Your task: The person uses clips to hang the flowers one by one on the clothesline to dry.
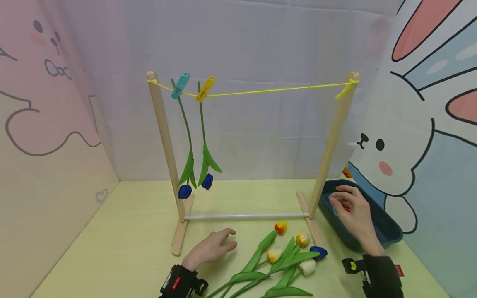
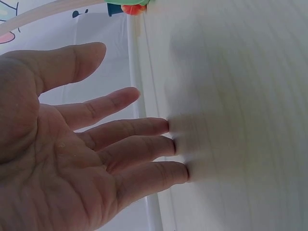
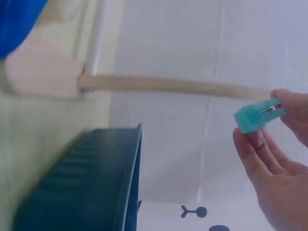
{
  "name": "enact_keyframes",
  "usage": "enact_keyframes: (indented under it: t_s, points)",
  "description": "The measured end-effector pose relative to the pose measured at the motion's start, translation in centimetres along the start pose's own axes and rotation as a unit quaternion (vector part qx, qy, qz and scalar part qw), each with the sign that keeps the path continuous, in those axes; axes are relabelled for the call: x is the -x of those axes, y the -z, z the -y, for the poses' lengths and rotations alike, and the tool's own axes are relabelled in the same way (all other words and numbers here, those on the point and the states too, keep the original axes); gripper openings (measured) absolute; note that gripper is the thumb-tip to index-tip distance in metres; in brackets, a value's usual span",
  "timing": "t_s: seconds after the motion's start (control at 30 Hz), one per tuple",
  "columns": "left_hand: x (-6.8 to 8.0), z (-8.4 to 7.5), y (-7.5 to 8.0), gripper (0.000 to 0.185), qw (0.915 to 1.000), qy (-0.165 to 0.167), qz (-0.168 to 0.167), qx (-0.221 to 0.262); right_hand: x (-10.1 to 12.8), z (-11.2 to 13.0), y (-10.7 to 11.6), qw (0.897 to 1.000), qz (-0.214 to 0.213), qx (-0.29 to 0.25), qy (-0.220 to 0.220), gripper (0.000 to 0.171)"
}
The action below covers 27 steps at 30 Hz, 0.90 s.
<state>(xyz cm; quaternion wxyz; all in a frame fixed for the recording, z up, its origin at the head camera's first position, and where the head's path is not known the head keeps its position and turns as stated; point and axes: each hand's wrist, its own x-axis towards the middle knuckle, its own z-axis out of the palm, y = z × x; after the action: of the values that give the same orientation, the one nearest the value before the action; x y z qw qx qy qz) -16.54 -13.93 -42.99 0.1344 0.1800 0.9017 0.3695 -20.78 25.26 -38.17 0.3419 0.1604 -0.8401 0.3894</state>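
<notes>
Cartoon rabbit panels are enclosing a pale yellow-green bench [image 1: 123, 231], and a wooden drying rack [image 1: 162, 136] is standing in the middle of it with a yellow string [image 1: 275, 89] running between its two posts. Near the rack's left post, a teal clip [image 1: 180, 85] and a yellow clip [image 1: 205, 88] are pinning two blue tulips [image 1: 185, 191] to the string, heads hanging down. In front of the rack's white crossbar [image 1: 246, 215], a bunch of loose tulips [image 1: 287, 248] is lying on the bench. The left hand [image 1: 212, 247] is resting flat just in front of the crossbar, left of the bunch, its fingers [image 2: 144, 147] lying straight and holding nothing. Just right of the rack's right post, a dark teal tray [image 1: 387, 227] is sitting on the bench, and the right hand [image 1: 354, 215] is hovering over it, its fingers [image 3: 293, 103] pinching a teal clothespin [image 3: 257, 115].
</notes>
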Motion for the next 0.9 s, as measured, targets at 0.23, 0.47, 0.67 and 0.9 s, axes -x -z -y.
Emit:
enact_keyframes:
  t_s: [0.23,0.47,0.67,0.9]
  points:
    - [-0.1,0.1,-0.1,0.042,1.0,0.005,-0.002,-0.005,0.1,1.3,-1.4,0.995,0.003,-0.097,-0.036,0.011]
    - [-0.1,0.1,-0.3,0.043,1.0,0.004,-0.003,-0.006,-0.4,2.4,-1.9,0.961,0.063,-0.235,-0.133,0.018]
    - [-0.2,0.1,-0.4,0.043,0.9999,0.004,-0.002,-0.013,-0.4,2.8,-2.0,0.93,0.103,-0.31,-0.166,0.025]
    - [-0.2,0.0,0.0,0.044,0.9998,0.005,0.001,-0.017,-0.4,3.2,-2.7,0.921,-0.012,-0.361,-0.142,0.015]
